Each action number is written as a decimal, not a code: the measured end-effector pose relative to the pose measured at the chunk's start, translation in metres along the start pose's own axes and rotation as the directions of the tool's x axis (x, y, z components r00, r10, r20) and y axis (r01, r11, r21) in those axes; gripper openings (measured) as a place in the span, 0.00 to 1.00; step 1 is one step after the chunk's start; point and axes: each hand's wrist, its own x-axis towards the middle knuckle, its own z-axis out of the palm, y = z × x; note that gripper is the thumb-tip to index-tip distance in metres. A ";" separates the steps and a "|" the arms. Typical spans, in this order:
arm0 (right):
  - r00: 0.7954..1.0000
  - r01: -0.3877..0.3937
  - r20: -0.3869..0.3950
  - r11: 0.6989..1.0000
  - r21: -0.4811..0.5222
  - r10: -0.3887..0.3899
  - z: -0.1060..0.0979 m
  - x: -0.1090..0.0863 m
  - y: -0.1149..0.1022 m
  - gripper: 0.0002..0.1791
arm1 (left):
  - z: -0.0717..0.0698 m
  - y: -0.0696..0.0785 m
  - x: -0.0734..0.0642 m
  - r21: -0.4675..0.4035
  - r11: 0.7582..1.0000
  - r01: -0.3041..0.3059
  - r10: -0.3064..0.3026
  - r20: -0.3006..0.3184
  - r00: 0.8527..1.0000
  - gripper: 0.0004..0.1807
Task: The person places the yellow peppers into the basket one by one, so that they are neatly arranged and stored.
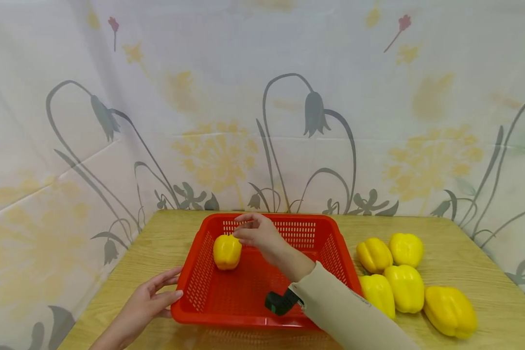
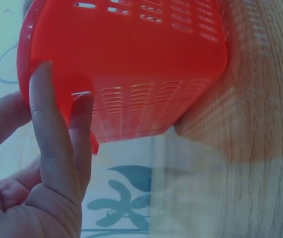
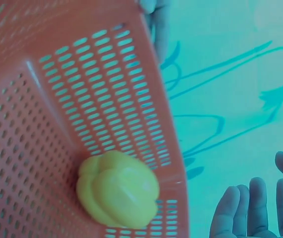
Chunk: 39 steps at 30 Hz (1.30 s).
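A red plastic basket (image 1: 262, 318) with slotted walls stands on the table. Inside it, toward the back left, sits one yellow bell pepper (image 1: 227, 253), also visible in the right wrist view as a lobed yellow pepper (image 3: 117, 190). My left hand (image 1: 146, 304) holds the basket's left rim near the front corner; in the left wrist view its fingers (image 2: 44, 114) lie against the outer wall under the rim. Above the basket, just right of the pepper, my right hand (image 1: 262, 238) hovers with fingers loosely extended and nothing in them.
Several more yellow bell peppers (image 1: 403, 288) lie grouped on the wooden table (image 1: 455, 248) right of the basket, the nearest close to its right wall. A flower-printed cloth (image 1: 227, 97) hangs behind the table. A dark wrist device (image 1: 280, 302) sits at the right cuff.
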 end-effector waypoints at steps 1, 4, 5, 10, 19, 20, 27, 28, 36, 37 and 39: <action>1.000 0.011 0.003 1.000 0.008 -0.011 -0.001 -0.003 -0.002 0.16 | 0.000 0.000 0.000 0.001 1.000 0.000 0.000 0.000 1.000 0.38; 0.999 0.040 0.009 0.999 0.015 -0.041 -0.004 -0.010 -0.006 0.15 | 0.000 -0.001 0.000 -0.003 1.000 0.001 -0.001 0.006 1.000 0.38; 0.999 0.049 0.009 0.999 0.013 -0.049 -0.005 -0.012 -0.008 0.14 | 0.000 -0.001 0.000 -0.003 1.000 0.002 -0.002 0.005 1.000 0.38; 0.997 0.083 -0.004 0.997 0.006 -0.083 -0.011 -0.022 -0.013 0.13 | 0.001 0.000 0.000 -0.009 1.000 0.005 -0.005 0.007 1.000 0.38; 0.993 0.106 -0.041 0.994 -0.011 -0.106 -0.025 -0.039 -0.020 0.13 | 0.003 0.001 0.000 0.008 1.000 0.015 -0.015 -0.005 1.000 0.39; 0.993 0.108 -0.043 0.994 -0.014 -0.109 -0.026 -0.041 -0.021 0.13 | 0.003 0.001 0.000 0.012 1.000 0.020 -0.020 -0.010 1.000 0.39; 0.990 0.122 -0.073 0.992 -0.021 -0.123 -0.038 -0.051 -0.024 0.11 | 0.003 0.001 -0.001 0.032 0.998 0.048 -0.047 -0.029 0.998 0.39; 0.989 0.130 -0.076 0.991 -0.018 -0.131 -0.040 -0.053 -0.024 0.11 | 0.003 0.001 -0.001 0.034 0.998 0.047 -0.046 -0.031 0.998 0.39; 0.984 0.161 -0.085 0.987 0.017 -0.159 -0.059 -0.069 -0.023 0.11 | 0.001 -0.002 0.001 -0.003 1.000 0.021 -0.021 -0.004 1.000 0.39; 0.983 0.159 -0.091 0.987 0.014 -0.157 -0.062 -0.072 -0.023 0.11 | 0.001 -0.003 0.001 -0.002 1.000 0.023 -0.023 -0.004 1.000 0.39; 0.983 0.154 -0.106 0.988 0.010 -0.152 -0.068 -0.076 -0.023 0.12 | 0.001 -0.003 0.002 -0.003 1.000 0.026 -0.026 -0.004 1.000 0.39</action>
